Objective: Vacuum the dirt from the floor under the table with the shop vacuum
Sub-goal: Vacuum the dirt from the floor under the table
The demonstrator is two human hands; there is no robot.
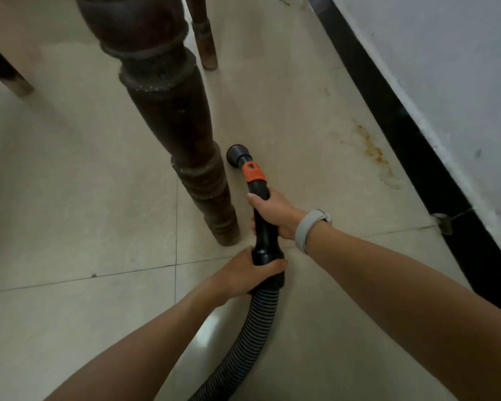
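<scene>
A black vacuum wand (262, 224) with an orange collar (253, 172) points down at the pale tiled floor (84, 198). Its round nozzle (237, 156) sits low beside the foot of a dark turned table leg (182, 131). My right hand (275, 214) grips the wand's upper part, a grey band on the wrist. Lower down, my left hand (248, 273) grips the wand where the ribbed grey hose (249, 337) joins it. The hose runs off the bottom edge. The vacuum's body is out of view.
A second, thinner wooden leg (206, 39) stands farther back, and another dark leg (5, 70) at the far left. A black skirting (411, 146) and white wall (446, 68) run along the right. Brown stains (372, 151) mark the floor near the skirting.
</scene>
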